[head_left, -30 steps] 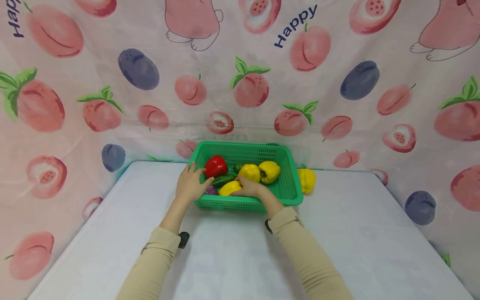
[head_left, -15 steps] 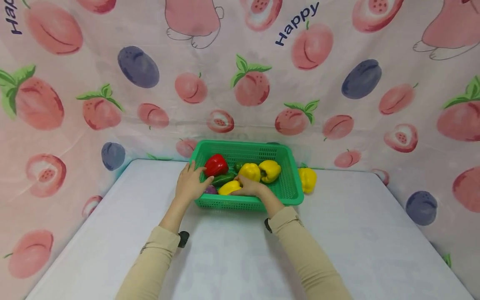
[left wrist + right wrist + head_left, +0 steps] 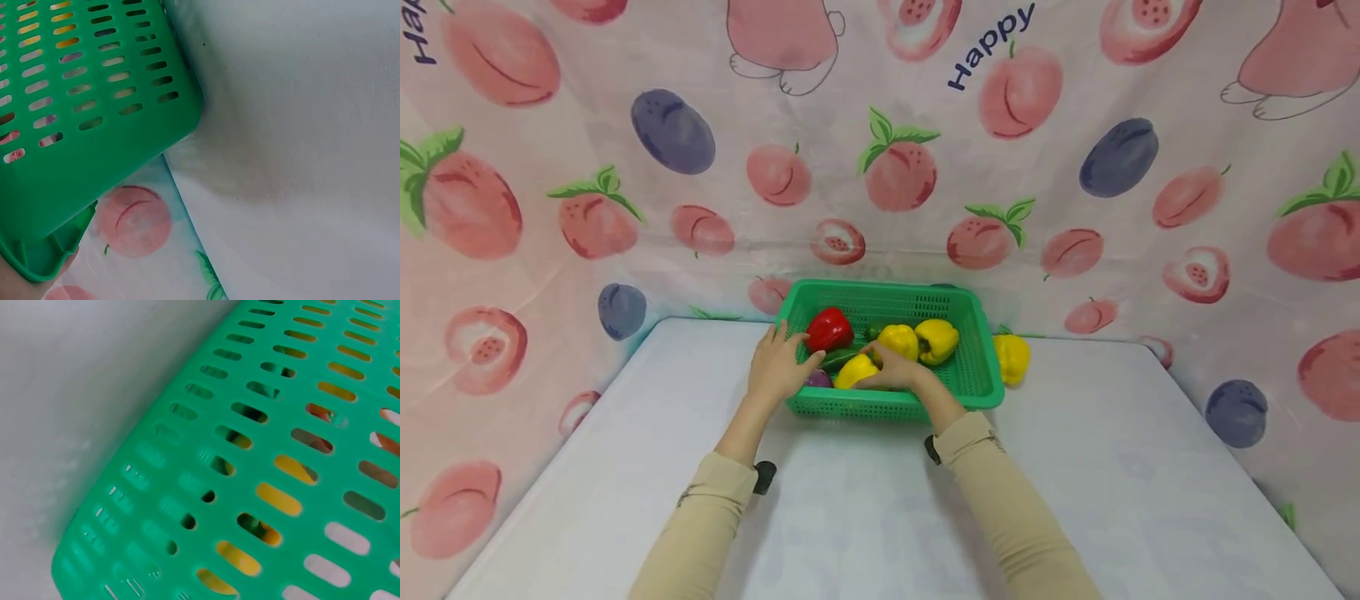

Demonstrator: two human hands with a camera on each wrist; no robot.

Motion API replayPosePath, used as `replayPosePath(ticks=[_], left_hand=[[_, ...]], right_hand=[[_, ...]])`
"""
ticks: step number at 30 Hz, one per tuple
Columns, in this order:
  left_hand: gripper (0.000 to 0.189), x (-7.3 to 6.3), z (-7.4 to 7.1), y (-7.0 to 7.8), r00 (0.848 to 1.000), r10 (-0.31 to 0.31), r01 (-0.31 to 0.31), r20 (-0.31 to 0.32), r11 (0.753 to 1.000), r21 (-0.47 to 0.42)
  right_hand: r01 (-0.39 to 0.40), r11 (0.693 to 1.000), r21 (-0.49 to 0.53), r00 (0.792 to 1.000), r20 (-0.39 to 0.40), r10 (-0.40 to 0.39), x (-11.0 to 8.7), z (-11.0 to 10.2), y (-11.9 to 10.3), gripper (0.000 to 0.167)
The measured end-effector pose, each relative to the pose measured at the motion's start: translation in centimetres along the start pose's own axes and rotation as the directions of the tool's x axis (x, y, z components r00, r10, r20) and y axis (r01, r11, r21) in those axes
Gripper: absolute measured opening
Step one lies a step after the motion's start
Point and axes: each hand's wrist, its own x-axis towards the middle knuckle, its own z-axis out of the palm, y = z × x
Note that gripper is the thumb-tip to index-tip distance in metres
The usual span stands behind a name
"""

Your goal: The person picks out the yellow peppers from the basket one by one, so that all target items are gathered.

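The right hand (image 3: 895,369) has the front pepper (image 3: 853,372) in its grip, thumb and fingers around it, low in the basket (image 3: 880,402) near its front edge. The left hand (image 3: 775,365) lies spread at the basket's left edge, its grip loose. The smooth skin could slip if the pinch is weak or off-centre; a low lift could snag the edge and tip the basket. The middle pepper (image 3: 898,340), cucumber (image 3: 838,359) and purple vegetable (image 3: 817,379) crowd close and could get nudged. The red pepper (image 3: 829,330) and right pepper (image 3: 937,342) sit farther back; the outside pepper (image 3: 1012,360) is on the tabletop (image 3: 850,500).
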Motion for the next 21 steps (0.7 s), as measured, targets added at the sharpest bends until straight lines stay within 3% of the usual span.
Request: replayPosePath(ticks=[14, 21], left_hand=[[0.058, 0.27, -0.35, -0.07, 1.000, 0.009, -0.009, -0.001, 1.000, 0.027], [0.058, 0.13, -0.13, -0.02, 1.000, 0.010, -0.010, 0.010, 1.000, 0.019]], right_hand=[[0.103, 0.992, 0.079, 0.991, -0.096, -0.095, 0.33, -0.52, -0.38, 0.068], [0.095, 0.991, 0.098, 0.979, -0.187, -0.075, -0.30, -0.89, -0.58, 0.065]])
